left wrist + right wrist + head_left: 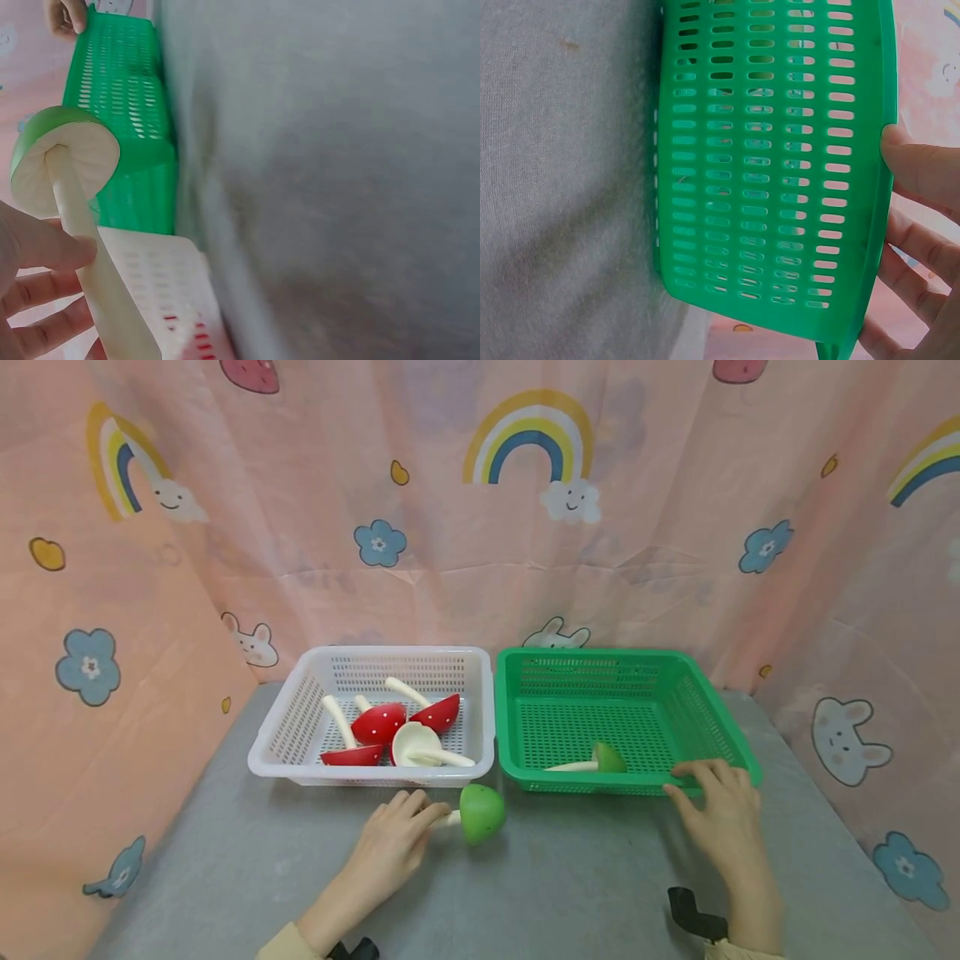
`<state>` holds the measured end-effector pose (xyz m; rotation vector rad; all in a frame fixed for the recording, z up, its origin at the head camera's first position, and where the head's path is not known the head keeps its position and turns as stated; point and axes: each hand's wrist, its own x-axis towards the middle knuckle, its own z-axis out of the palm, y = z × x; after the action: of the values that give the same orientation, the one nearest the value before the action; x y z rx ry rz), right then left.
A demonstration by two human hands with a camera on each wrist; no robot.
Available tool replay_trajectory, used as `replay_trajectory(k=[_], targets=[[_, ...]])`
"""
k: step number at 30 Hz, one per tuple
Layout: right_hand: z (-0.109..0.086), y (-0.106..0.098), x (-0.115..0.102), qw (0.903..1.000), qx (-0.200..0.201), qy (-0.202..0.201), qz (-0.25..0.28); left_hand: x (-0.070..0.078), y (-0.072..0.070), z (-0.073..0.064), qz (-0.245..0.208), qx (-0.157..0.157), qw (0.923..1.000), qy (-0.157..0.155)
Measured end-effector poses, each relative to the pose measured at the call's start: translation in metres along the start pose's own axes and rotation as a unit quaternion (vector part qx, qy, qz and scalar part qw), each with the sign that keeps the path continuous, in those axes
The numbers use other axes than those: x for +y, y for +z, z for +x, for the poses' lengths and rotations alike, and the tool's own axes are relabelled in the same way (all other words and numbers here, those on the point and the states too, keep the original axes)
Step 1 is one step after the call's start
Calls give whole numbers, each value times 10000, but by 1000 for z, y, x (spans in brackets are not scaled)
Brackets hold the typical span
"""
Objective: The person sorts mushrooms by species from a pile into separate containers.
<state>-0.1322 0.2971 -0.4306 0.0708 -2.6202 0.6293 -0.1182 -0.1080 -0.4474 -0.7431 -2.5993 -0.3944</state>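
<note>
By its pale stem, my left hand [393,837] pinches a toy mushroom with a green cap [482,814], held over the table in front of the two baskets. The left wrist view shows the thumb and fingers around the stem [79,217] and the cap's cream underside. At the front right of the green basket [592,782], my right hand [722,810] grips the rim, thumb outside and fingers over the edge. Inside that basket lies another green mushroom [610,758], partly hidden by the front wall.
Left of the green basket, and close beside it, stands a white basket [258,760] with several red-capped toy mushrooms [378,723]. Both baskets rest on a grey table [570,877]. A pink patterned curtain [465,593] hangs behind and at the sides.
</note>
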Motion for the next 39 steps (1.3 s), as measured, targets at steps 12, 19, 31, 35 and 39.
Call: replay_trajectory(k=[12, 19, 31, 35, 39], targets=[[0, 0, 0, 10000, -31, 24, 10, 19, -8, 29, -342, 202, 9977, 557], [-1, 0, 1, 10000, -3, -13, -41, 32, -13, 49, -475, 186, 9953, 818], [0, 1, 2, 10000, 26, 4, -17, 37, -18, 88, -656, -180, 9912, 1137], [-1, 2, 1, 10000, -19, 28, 4, 36, -20, 100, -906, -504, 9887, 1081], [-1, 1, 1, 10000, 20, 29, 42, 36, -22, 114, -890, -806, 9870, 1067]])
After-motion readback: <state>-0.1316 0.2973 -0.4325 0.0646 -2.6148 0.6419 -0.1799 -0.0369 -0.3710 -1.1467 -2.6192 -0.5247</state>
